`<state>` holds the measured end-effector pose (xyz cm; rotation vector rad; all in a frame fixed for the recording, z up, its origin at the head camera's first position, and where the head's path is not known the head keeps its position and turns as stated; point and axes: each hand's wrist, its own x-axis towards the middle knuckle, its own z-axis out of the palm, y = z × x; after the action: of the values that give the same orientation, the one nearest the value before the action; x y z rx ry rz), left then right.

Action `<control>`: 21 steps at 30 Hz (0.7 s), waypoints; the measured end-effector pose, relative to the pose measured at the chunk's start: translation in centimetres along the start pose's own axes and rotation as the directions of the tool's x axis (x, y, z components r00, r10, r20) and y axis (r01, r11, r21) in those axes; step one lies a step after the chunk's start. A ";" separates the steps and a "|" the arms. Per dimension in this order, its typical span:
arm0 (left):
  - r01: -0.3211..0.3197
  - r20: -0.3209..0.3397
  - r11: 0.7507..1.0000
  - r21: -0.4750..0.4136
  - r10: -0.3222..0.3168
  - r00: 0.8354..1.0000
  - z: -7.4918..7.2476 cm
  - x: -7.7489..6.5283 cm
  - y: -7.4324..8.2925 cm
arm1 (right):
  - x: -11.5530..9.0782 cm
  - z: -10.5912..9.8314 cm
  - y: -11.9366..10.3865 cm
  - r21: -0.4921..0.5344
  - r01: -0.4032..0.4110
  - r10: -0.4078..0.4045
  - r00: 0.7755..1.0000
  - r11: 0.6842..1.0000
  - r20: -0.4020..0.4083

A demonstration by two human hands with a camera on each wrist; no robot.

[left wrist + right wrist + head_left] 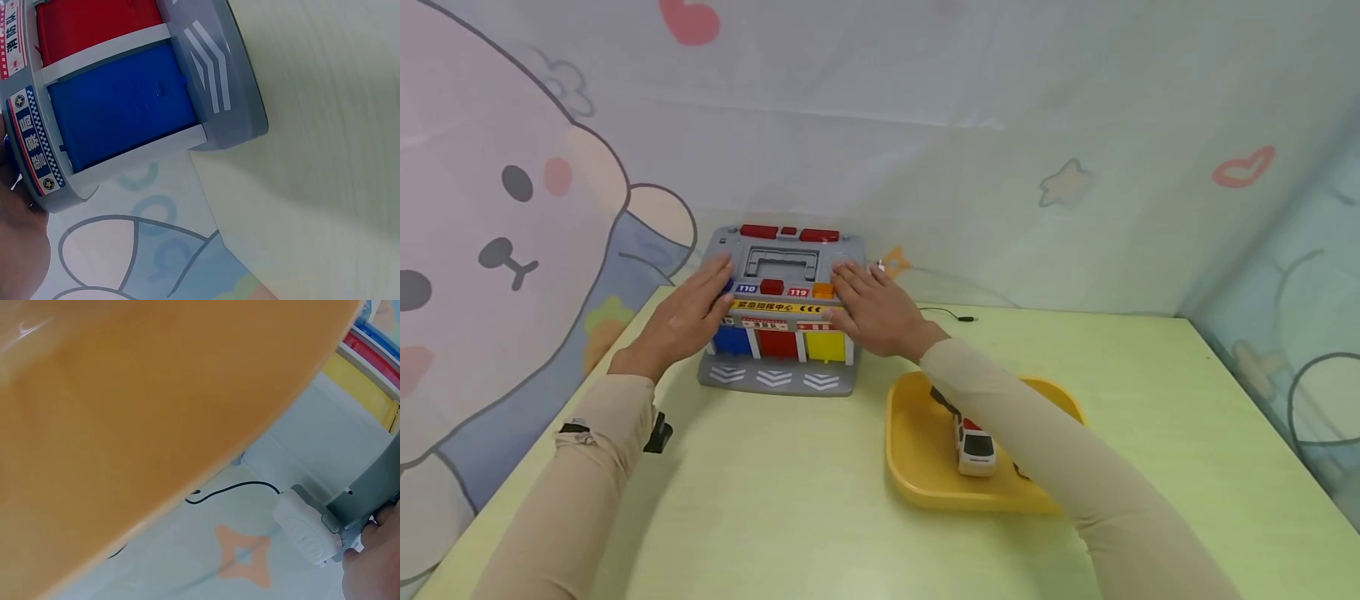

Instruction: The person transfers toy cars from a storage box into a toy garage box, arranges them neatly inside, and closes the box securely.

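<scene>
Fingers extended, the left hand and right hand rest on the gray toy station at its nine and three o'clock edges. The station stands toward eleven o'clock on the green table. At the station's four o'clock, partly beneath the right sleeve, a yellow tray holds a white toy car.

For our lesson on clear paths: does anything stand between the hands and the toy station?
Nothing visible does: the left hand and right hand both touch the toy station. The yellow tray sits nearer the person, off to the right.
</scene>
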<state>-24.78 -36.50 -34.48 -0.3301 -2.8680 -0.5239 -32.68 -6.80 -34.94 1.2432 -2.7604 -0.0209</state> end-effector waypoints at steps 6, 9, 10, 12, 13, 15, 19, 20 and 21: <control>-0.029 0.012 0.999 0.033 0.028 1.000 0.0 0.3 0.4 | -0.3 0.3 0.3 -0.005 -0.005 0.005 1.000 1.000 -0.012; -0.034 0.018 0.998 0.048 0.033 0.999 0.1 0.4 0.7 | -0.5 0.3 0.4 -0.004 -0.004 0.004 1.000 1.000 -0.016; -0.033 0.020 0.998 0.052 0.032 0.999 0.1 0.4 0.7 | -0.6 0.3 0.5 -0.002 -0.002 0.002 1.000 1.000 -0.018; -0.026 0.025 0.997 0.066 0.025 0.999 0.0 0.3 0.8 | -0.5 0.3 0.5 -0.002 0.001 -0.001 1.000 1.000 -0.020; -0.025 0.025 0.997 0.069 0.024 0.999 0.0 0.4 0.8 | -0.5 0.2 0.5 -0.005 0.001 -0.001 1.000 1.000 -0.023; -0.017 0.031 0.998 0.066 0.015 0.999 -0.1 0.4 0.8 | -0.5 0.2 0.5 -0.011 -0.001 0.001 1.000 1.000 -0.024; 0.014 0.045 0.999 0.048 -0.016 0.999 -0.2 0.5 0.7 | -0.5 0.2 0.4 -0.008 0.001 -0.001 1.000 1.000 -0.022; 0.023 0.047 0.999 0.044 -0.025 0.999 -0.2 0.5 0.7 | -0.5 0.3 0.4 -0.005 0.001 -0.001 1.000 1.000 -0.021; 0.029 0.046 0.999 0.041 -0.031 0.998 -0.2 0.5 0.6 | -0.5 0.3 0.3 0.000 0.001 -0.001 1.000 1.000 -0.020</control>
<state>-25.08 -35.90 -34.00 -0.2973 -2.9282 -0.4684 -32.65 -6.22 -35.26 1.2372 -2.7430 -0.0083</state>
